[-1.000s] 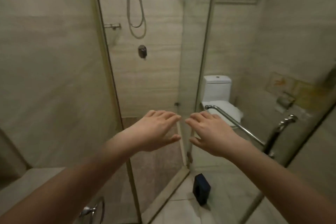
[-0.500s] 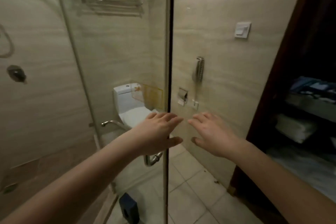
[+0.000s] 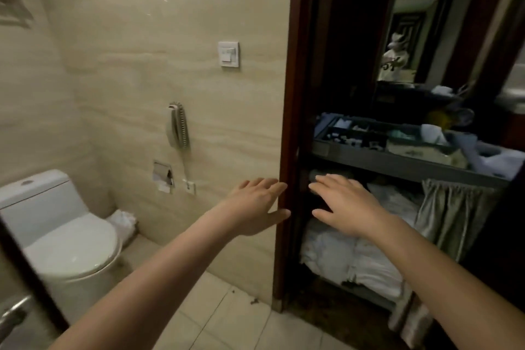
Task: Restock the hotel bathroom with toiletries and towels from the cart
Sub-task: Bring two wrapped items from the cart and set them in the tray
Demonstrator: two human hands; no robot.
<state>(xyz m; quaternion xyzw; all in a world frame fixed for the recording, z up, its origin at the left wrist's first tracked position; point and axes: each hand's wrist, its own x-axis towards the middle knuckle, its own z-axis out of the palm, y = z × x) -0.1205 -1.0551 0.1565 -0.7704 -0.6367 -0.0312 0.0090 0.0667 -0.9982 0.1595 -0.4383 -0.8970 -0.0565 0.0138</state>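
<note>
Head view: the cart (image 3: 397, 164) past the right hand (image 3: 350, 207) is partly hidden by a dark wooden door frame (image 3: 288, 94), and the small toiletries (image 3: 349, 138) in its grey top tray are too blurred to identify. Soft, white, folded towels (image 3: 341, 260) lie under that hand. The left hand (image 3: 255, 204) and the right are spread flat, holding nothing
</note>
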